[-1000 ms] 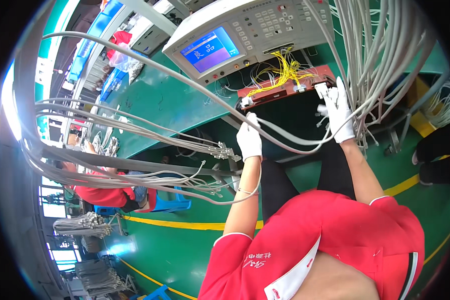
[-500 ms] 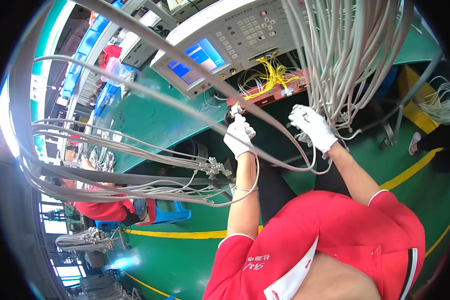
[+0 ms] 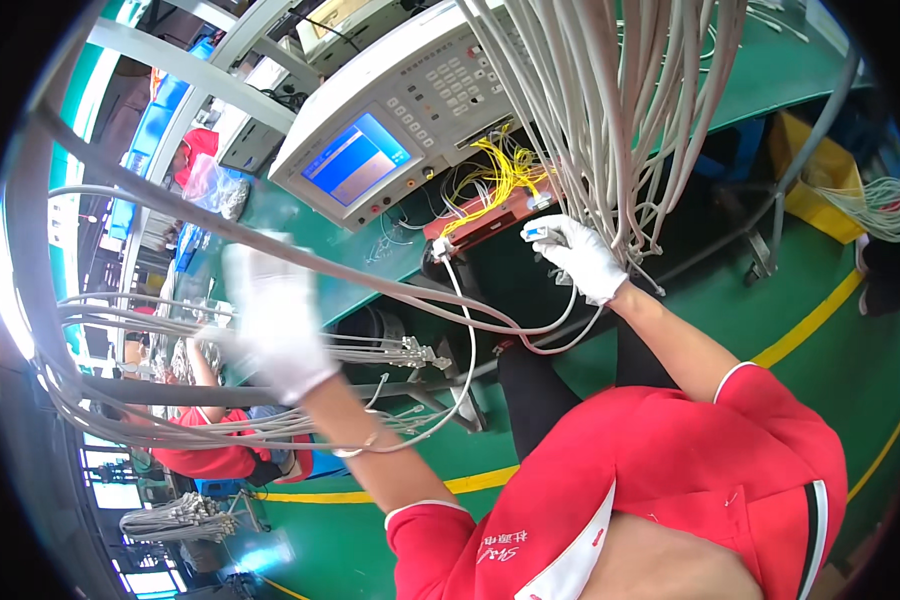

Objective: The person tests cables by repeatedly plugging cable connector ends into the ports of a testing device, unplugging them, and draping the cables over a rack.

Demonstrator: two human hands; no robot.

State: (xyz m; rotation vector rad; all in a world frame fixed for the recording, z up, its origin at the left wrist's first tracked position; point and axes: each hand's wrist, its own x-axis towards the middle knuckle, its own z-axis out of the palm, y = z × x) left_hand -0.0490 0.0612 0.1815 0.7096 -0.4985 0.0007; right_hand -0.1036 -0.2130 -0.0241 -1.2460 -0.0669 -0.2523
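My right hand (image 3: 582, 262), in a white glove, has its fingers closed on a white cable connector (image 3: 537, 234) with a blue face. It is just in front of the brown-red test fixture (image 3: 485, 222). Another white plug (image 3: 442, 248) sits at the fixture's left end, and its grey cable hangs down and curves left. My left hand (image 3: 278, 325), also gloved, is raised on the left near a thick grey cable (image 3: 180, 203). Motion smears its fingers, so their state cannot be made out. Yellow wires (image 3: 500, 175) run between the fixture and a test instrument (image 3: 365, 165) with a lit screen.
A thick bundle of grey cables (image 3: 630, 100) hangs down at upper right. More cables with plug ends (image 3: 410, 352) stretch across the left on a rail. Co-workers in red (image 3: 205, 445) sit at left. A yellow bin (image 3: 820, 165) and cart wheels (image 3: 762, 262) are at right.
My left hand has left the plug at the fixture's left end and swung up and left; the plug stays there. My right hand has moved slightly left, and its connector now shows. The view has shifted.
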